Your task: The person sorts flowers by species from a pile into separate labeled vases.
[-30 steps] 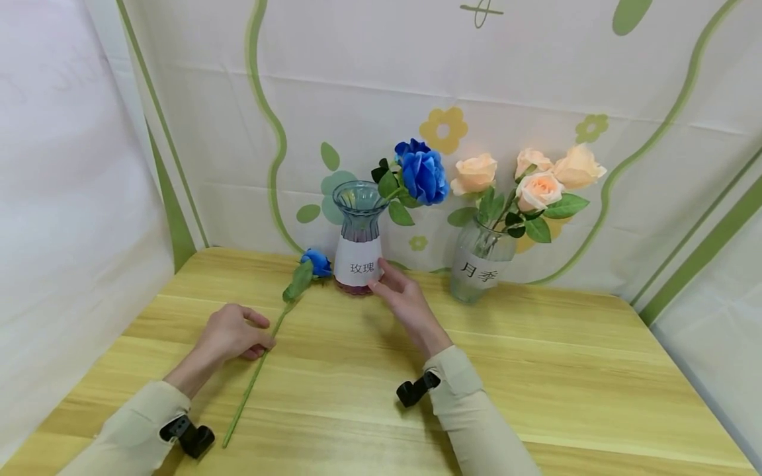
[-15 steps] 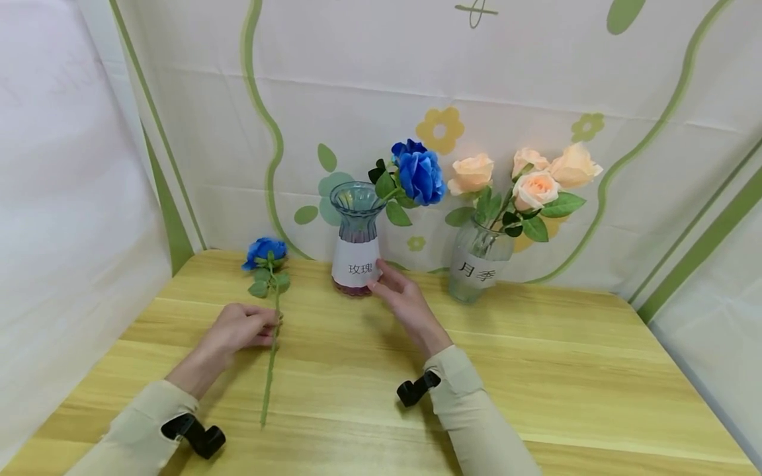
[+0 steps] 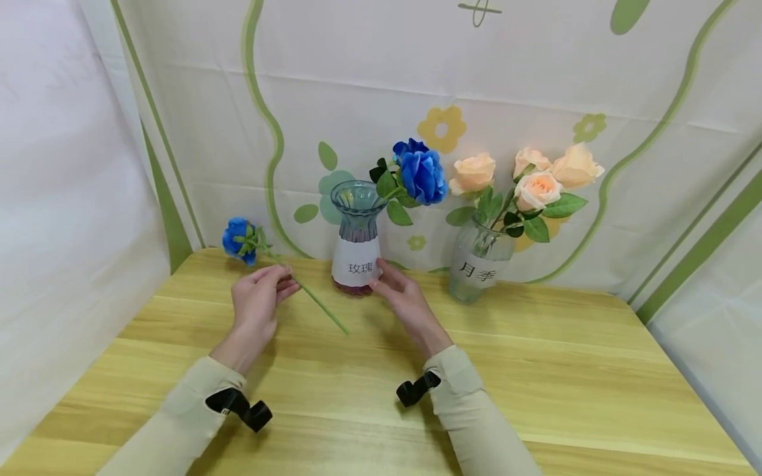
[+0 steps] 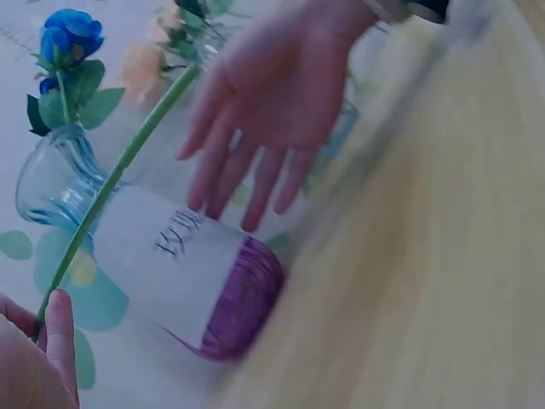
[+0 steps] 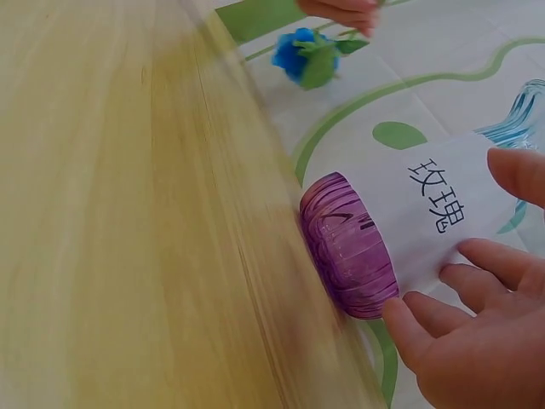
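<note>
My left hand (image 3: 257, 299) pinches the green stem of a blue rose (image 3: 238, 240) between thumb and fingers. Its bloom points to the far left, above the table's back edge, and the stem slants down to the right. A blue-to-purple glass vase (image 3: 361, 228) with a white paper label stands upright at the back, with blue roses (image 3: 421, 175) leaning out to the right. My right hand (image 3: 411, 305) rests its fingertips at the vase's right side, fingers mostly straight. In the left wrist view the stem (image 4: 128, 158) crosses in front of the vase.
A clear glass vase (image 3: 463, 285) with a label stands to the right and holds several peach roses (image 3: 538, 191). Behind the wooden table (image 3: 565, 370) hangs a white patterned cloth (image 3: 357, 53). Black wrist cameras sit on both sleeves.
My left hand has picked the blue rose off the table and moved up and right, turning the stem so its lower end swings toward the vase. The right hand has stayed at the vase.
</note>
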A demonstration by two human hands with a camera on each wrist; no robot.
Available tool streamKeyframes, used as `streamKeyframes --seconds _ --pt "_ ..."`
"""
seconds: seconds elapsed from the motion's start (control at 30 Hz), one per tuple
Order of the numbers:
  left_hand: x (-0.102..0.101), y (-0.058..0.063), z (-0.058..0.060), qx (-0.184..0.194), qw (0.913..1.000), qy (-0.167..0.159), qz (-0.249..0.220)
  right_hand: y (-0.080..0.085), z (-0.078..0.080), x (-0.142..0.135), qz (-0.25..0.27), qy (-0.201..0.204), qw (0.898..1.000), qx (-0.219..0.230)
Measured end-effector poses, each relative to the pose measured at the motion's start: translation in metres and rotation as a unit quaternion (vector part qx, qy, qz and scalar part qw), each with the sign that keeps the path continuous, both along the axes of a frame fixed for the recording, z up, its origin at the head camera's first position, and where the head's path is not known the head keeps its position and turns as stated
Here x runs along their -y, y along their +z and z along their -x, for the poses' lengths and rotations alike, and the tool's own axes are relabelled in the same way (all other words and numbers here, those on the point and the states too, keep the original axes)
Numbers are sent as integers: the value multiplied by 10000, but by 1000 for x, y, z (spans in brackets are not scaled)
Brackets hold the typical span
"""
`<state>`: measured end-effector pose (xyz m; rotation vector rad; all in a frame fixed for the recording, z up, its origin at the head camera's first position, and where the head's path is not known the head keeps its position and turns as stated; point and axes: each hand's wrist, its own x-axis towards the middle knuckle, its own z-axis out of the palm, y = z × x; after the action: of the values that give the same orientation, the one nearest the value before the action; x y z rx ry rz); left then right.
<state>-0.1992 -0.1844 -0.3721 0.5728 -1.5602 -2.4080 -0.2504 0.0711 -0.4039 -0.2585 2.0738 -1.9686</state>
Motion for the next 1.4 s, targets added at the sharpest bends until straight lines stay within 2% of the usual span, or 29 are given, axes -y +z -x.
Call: streamKeyframes --seconds 0.27,0.5,0.6,0.7,0.87,1.2,1.4 --pt "-13 25 17 -554 9930 791 -686 -3 1 2 110 -61 9998 -173" --pt "-15 56 32 -1079 9775 1104 -1437 -3 0 3 127 -102 9997 -205" --pt "-14 70 39 -1346 9714 1198 -1547 -2 -1 3 92 -132 9997 -166" --pt "-15 80 46 -1437 9679 1293 -1609 -2 -1 2 67 -147 9997 -174" --pt "-16 87 54 -1450 9611 1557 -1762 -3 0 2 35 -121 9998 -178" --pt "-19 96 72 -1908 9398 2140 -1859 -3 -1 2 110 -73 9998 -178" --pt "-26 98 82 -2032 9361 2311 -1704 -4 0 2 102 -96 9996 -224"
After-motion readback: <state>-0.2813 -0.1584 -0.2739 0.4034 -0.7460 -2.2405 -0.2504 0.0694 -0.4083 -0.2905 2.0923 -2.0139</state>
